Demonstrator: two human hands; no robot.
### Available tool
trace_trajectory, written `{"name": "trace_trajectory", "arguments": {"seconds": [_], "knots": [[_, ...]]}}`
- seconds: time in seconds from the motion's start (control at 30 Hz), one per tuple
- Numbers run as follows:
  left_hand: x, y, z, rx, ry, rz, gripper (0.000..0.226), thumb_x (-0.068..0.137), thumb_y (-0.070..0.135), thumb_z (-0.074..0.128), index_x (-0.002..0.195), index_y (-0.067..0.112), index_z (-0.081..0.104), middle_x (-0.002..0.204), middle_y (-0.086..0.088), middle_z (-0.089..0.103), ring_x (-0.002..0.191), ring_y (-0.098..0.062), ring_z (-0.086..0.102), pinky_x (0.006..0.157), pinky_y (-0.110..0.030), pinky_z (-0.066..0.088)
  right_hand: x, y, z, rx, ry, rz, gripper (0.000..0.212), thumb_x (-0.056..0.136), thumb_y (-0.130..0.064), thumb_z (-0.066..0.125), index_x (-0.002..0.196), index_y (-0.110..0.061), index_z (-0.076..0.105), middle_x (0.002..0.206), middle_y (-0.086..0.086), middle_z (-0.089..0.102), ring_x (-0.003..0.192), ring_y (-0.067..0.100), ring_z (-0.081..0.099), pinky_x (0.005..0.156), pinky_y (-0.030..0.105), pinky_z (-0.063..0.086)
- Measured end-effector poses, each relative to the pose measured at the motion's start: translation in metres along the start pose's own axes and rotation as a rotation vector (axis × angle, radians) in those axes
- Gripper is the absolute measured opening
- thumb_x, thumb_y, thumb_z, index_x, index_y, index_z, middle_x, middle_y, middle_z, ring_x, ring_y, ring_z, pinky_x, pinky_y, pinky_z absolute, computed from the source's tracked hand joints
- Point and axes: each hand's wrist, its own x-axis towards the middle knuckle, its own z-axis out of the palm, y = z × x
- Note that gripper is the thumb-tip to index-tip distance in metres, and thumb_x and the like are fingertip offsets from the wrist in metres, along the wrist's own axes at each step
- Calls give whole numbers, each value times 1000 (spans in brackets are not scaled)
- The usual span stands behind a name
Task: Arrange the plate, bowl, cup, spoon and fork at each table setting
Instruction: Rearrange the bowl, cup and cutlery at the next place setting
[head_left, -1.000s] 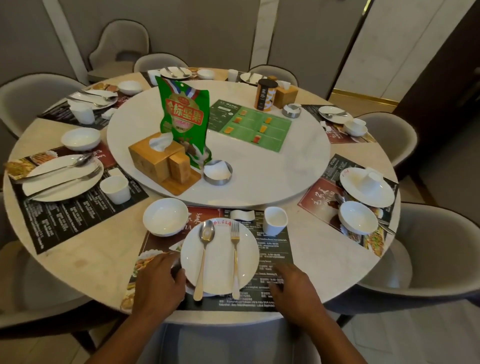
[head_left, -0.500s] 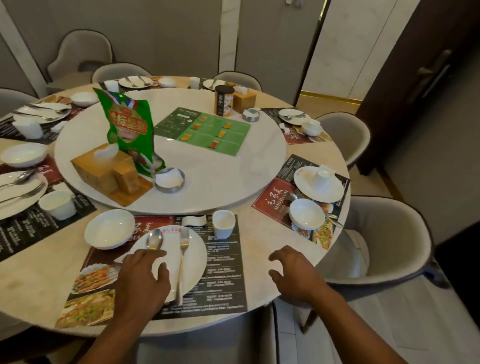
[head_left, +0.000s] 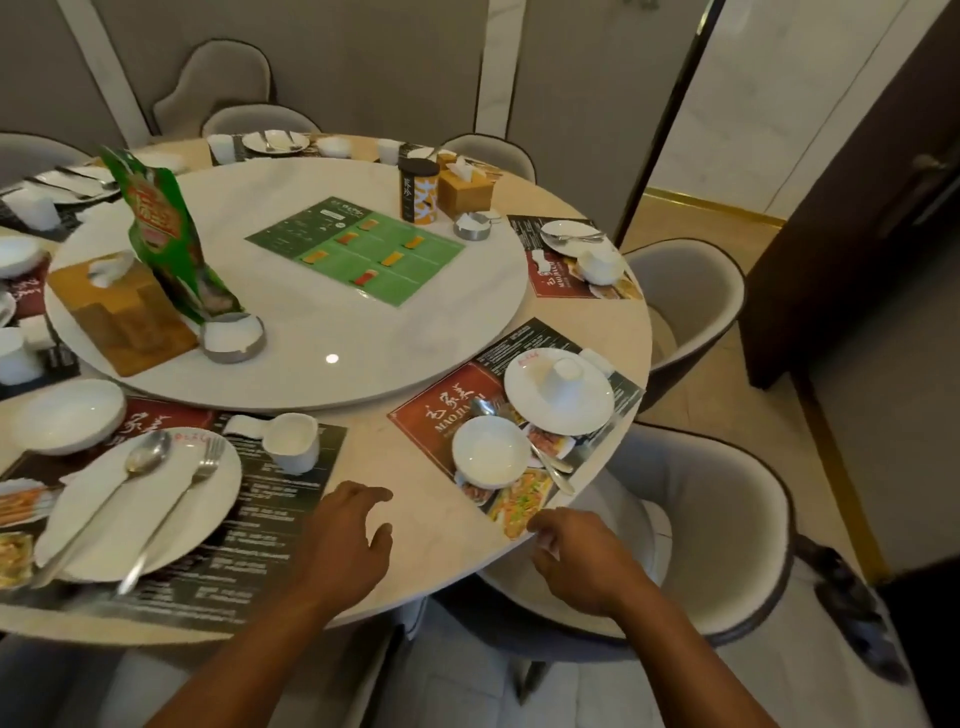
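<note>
At the right-hand setting, lift the upturned cup (head_left: 567, 375) off the plate (head_left: 558, 391) first; both your hands, left (head_left: 340, 545) and right (head_left: 582, 558), are open and empty.

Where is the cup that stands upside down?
In the head view, on the right, the upside-down cup sits on a white plate, behind the small bowl at the right setting.
</note>
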Motion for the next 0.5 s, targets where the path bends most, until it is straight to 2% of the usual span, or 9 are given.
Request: {"name": "trace_trajectory", "arguments": {"seconds": [0.17, 0.37, 0.5], "knots": [[21, 28, 25, 49, -34, -129, 42, 87, 36, 67, 128, 34, 55, 137, 7, 51, 122, -15, 53, 101, -33, 46, 15, 45, -36, -40, 55, 43, 35, 91, -36, 63, 125, -30, 63, 120, -6, 65, 103, 14, 61, 88, 31, 55], [63, 47, 57, -65, 36, -214, 41, 90, 39, 63, 128, 29, 56, 130, 3, 57, 111, -17, 59, 92, -35, 52, 55, 77, -60, -55, 48, 56, 33, 91, -36, 63, 123, -29, 63, 117, -8, 66, 101, 14, 62, 87, 33, 56], [99, 60, 73, -95, 55, -280, 41, 93, 44, 57, 129, 24, 55, 127, 0, 60, 104, -19, 62, 86, -33, 52, 95, 85, -65, 15, 47, 25, 23, 93, -35, 62, 116, -34, 66, 110, -12, 70, 90, 11, 66, 79, 32, 59]]}}
